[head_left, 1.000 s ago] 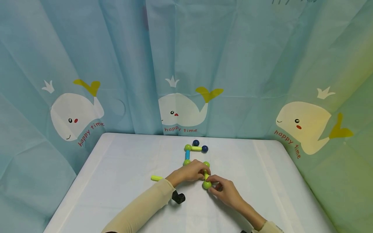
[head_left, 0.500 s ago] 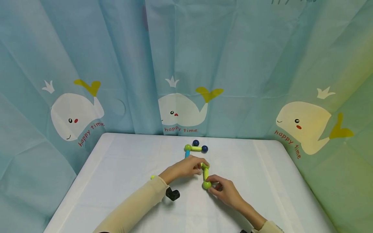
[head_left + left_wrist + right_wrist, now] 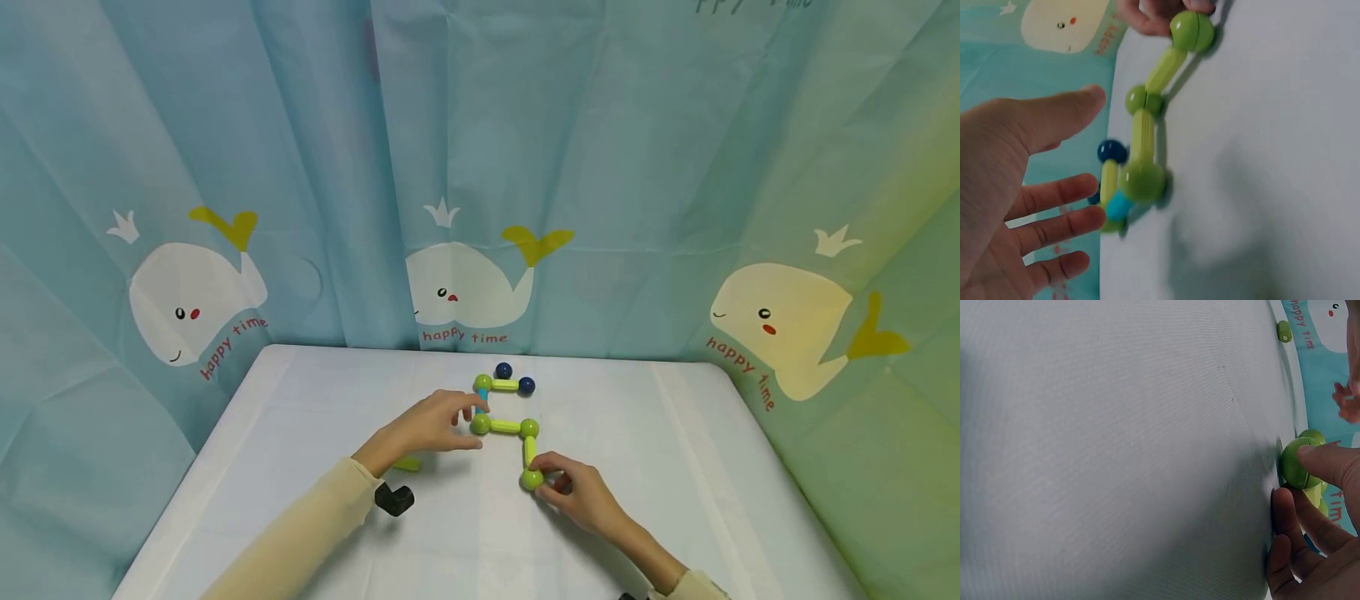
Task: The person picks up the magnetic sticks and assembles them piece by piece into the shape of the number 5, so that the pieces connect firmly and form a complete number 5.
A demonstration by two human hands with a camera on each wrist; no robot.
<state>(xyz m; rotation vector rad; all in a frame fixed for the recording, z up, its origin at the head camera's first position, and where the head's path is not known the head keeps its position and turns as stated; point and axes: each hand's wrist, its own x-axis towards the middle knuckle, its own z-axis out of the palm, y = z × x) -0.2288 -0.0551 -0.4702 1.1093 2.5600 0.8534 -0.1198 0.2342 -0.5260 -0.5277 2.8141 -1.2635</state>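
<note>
A zigzag chain of magnetic balls and rods lies on the white table. Its near end is a green ball [image 3: 532, 479], which my right hand [image 3: 581, 492] pinches between thumb and fingers. A yellow-green rod [image 3: 530, 451] runs from there to another green ball [image 3: 529, 428]. From that one a second yellow-green rod [image 3: 505, 427] reaches left to a corner green ball [image 3: 480, 424]. My left hand [image 3: 433, 423] hovers by this corner, thumb and fingers spread, holding nothing. Its fingertips partly cover the blue rod [image 3: 1119, 205] in the head view.
At the chain's far end, a green ball [image 3: 483, 382] and yellow-green rod [image 3: 506, 385] lead to a navy ball [image 3: 527, 386]. Another navy ball [image 3: 504, 371] sits just behind. A loose yellow-green rod [image 3: 407, 464] lies beside my left wrist. A whale-print curtain [image 3: 637, 167] hangs behind the table.
My left hand has moved left from the middle of the chain to its left corner, its fingers spreading and uncovering the crosswise rod. My right hand has stayed on the near green ball.
</note>
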